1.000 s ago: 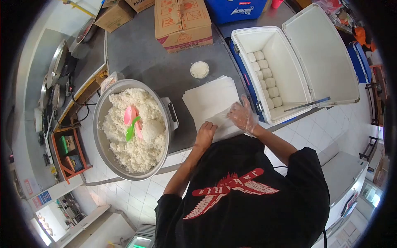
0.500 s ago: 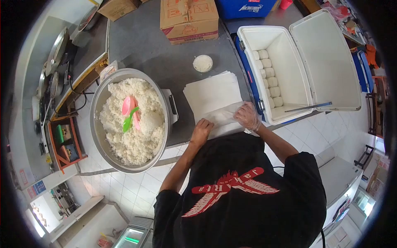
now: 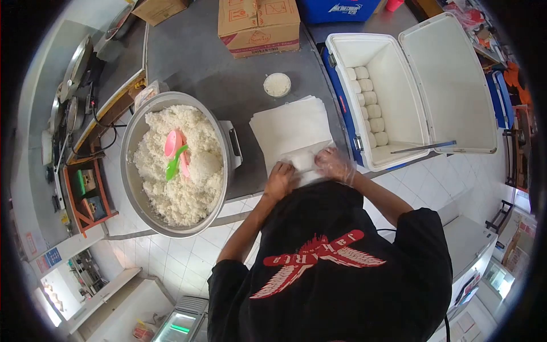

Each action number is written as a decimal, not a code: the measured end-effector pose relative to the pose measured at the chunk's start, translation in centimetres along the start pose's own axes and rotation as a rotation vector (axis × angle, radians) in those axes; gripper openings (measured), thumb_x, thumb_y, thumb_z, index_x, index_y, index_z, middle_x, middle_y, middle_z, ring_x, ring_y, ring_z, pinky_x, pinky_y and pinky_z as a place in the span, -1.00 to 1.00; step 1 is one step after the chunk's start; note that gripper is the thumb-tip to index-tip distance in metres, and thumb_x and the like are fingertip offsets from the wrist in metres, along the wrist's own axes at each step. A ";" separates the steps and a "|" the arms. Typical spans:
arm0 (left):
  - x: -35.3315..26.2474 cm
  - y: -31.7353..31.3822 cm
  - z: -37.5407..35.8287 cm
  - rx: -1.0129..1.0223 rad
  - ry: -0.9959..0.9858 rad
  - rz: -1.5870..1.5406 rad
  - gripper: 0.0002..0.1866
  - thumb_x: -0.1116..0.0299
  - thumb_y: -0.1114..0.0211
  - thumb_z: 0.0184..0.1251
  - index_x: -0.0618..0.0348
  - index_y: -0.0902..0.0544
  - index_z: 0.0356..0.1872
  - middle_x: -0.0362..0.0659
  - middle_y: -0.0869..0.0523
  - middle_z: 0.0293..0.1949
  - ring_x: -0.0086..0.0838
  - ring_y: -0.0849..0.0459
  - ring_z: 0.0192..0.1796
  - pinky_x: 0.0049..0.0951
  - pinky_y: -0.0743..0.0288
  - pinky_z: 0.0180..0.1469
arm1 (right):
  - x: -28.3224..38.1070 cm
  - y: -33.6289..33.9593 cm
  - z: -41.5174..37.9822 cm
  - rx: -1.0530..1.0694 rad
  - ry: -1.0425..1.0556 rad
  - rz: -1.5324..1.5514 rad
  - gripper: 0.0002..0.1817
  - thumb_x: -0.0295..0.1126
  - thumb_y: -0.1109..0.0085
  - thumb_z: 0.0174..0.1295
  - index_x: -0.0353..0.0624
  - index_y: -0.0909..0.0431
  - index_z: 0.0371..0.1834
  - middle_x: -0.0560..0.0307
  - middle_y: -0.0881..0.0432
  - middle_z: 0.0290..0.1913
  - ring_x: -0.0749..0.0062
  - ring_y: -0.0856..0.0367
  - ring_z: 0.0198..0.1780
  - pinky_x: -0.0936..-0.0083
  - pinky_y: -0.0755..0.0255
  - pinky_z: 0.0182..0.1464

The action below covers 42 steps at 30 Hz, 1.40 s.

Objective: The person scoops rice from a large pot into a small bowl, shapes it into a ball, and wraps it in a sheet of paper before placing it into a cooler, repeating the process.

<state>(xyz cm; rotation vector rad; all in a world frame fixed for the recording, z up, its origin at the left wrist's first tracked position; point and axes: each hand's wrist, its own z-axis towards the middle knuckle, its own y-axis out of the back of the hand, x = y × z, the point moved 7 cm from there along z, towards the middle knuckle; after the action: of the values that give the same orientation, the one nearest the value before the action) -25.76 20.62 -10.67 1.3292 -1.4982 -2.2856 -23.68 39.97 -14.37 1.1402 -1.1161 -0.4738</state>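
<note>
Both hands are at the near edge of the counter, over a stack of white paper sheets point(image 3: 293, 122). My left hand point(image 3: 281, 180), bare, has its fingers closed on the left end of a white paper wrap point(image 3: 302, 160). My right hand point(image 3: 334, 165), in a clear plastic glove, grips the wrap's right end. What lies inside the paper is hidden. A large metal pot of white rice point(image 3: 185, 216) stands to the left, with a pink scoop point(image 3: 173, 143) and a green spoon point(image 3: 176, 163) on the rice. Beyond the paper sits a small bowl of rice point(image 3: 277, 85).
An open blue and white cooler point(image 3: 399, 128) at the right holds several white wrapped bundles point(image 3: 373, 111) in rows. A cardboard box point(image 3: 259, 31) and another blue cooler point(image 3: 336, 10) stand at the back. Pans point(image 3: 78, 68) line the left side.
My hands have come closer together, and the paper between them is now folded into a compact roll. My right hand has moved slightly left and down. The whole view has shifted slightly.
</note>
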 end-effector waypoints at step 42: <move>-11.4 20.1 6.9 -0.695 0.259 -1.106 -0.93 0.54 -0.35 0.40 0.31 -0.64 -0.29 -0.06 -0.76 -0.24 -0.33 -0.68 -0.03 -0.39 -0.43 0.19 | 10.4 19.6 9.7 -0.392 -0.460 1.742 -0.54 0.06 -0.19 0.46 -0.08 -0.61 -0.45 0.32 -0.55 -0.54 0.63 -0.51 -0.53 0.52 -0.42 -0.39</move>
<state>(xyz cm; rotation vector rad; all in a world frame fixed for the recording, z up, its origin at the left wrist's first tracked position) -30.79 20.96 12.89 2.3244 0.2952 -2.5087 -32.15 35.04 7.79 -0.5278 -1.8424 0.4607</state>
